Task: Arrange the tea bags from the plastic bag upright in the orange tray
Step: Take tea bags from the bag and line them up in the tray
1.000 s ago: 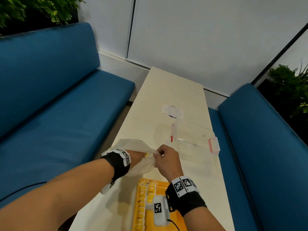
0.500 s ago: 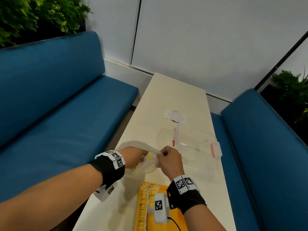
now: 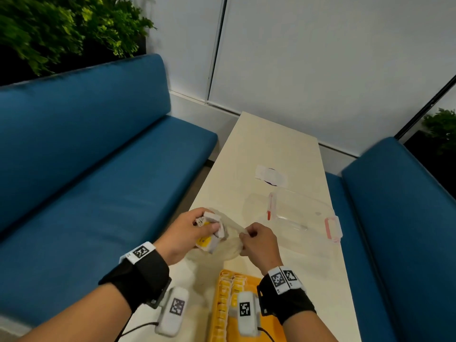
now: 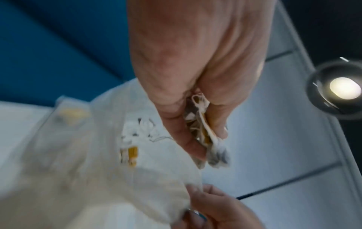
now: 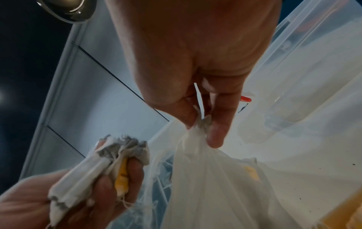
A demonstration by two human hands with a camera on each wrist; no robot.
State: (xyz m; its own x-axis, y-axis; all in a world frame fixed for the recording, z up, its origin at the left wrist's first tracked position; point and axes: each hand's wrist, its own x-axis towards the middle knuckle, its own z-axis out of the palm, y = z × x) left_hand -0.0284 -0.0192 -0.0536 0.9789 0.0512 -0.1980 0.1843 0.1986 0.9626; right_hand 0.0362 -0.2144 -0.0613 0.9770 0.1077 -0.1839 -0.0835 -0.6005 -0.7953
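My left hand grips a small bunch of tea bags, white with yellow tags, lifted just above the mouth of the thin white plastic bag. The bunch shows between thumb and fingers in the left wrist view and in the right wrist view. My right hand pinches the bag's rim and holds it up. More tea bags lie inside the bag. The orange tray sits near me under my right wrist, with rows of yellow tea bags standing along its left side.
A clear plastic box with red latches lies on the cream table just beyond my hands. A small white wrapper lies farther back. Blue benches flank the table on both sides.
My left hand has come out of the plastic bag holding a bunch of tea bags. My right hand keeps its pinch on the bag's rim. The head view has tilted.
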